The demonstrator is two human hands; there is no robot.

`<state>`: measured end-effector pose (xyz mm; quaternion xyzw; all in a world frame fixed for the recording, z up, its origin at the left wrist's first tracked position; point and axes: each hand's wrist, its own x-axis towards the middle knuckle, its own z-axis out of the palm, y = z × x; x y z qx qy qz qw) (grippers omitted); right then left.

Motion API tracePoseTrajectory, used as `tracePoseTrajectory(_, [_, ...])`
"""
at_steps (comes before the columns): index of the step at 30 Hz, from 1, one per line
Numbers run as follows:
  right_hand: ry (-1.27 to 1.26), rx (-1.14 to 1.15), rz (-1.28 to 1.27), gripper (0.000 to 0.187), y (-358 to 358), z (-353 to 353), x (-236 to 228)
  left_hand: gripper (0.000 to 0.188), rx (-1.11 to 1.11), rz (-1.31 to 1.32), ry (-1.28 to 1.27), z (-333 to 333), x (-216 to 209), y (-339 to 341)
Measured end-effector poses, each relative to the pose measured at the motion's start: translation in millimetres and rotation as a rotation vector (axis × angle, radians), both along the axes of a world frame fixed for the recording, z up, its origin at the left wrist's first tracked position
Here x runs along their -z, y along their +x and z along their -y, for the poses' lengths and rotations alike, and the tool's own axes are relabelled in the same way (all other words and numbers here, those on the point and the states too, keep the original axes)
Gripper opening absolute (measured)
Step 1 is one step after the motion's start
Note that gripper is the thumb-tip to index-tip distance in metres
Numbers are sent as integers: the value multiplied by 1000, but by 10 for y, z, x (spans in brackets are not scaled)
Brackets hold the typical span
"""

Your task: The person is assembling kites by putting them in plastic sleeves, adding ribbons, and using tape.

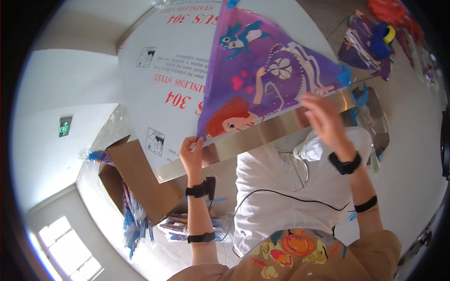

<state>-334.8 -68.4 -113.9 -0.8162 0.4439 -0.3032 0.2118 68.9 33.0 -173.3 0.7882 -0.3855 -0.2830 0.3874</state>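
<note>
A purple triangular printed sheet (253, 75), kite-like, lies on the table (154, 84), which is covered in white printed film. Its picture has a red-haired figure, a blue animal and pink hearts. Blue tabs (345, 75) show at its right corner and at its top. My left hand (191, 154) pinches the sheet's lower left corner at the table's shiny metal edge (262, 133). My right hand (323, 119) hovers at the sheet's lower edge towards the right, fingers stretched out; whether it touches the sheet I cannot tell.
At the lower left stands an open cardboard box (140, 178) with plastic-wrapped goods (133, 215) beside it. Similar purple printed pieces (368, 44) and a red bag (389, 11) lie at the upper right. A black cable (281, 193) crosses my lap.
</note>
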Motion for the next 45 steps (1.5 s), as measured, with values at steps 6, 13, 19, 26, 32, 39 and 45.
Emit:
tracePoseTrajectory(6, [-80,-245,-246,59,1180,-356,311,15,-37,239,-59,17,-71,-260])
tracePoseTrajectory(13, [-74,-177,-371,68,1269,-446,500,26,-44,459,-40,-50,-67,-259])
tracePoseTrajectory(19, [-78,-170,-423,72,1290,-443,473,28,-56,563,-208,-265,-228,-335])
tracePoseTrajectory(26, [-74,-176,-442,75,1287,-454,461,75,612,692,101,-352,-221,-921])
tracePoseTrajectory(32, [-90,-151,-428,73,1309,-454,452,66,609,637,-41,-345,-152,-777])
tracePoseTrajectory(39, [-84,-127,-433,72,1345,-452,468,52,-88,176,-172,-253,-77,-234])
tracePoseTrajectory(45, [-107,-67,-441,70,1423,-493,370,48,-48,27,-60,-176,-41,-92])
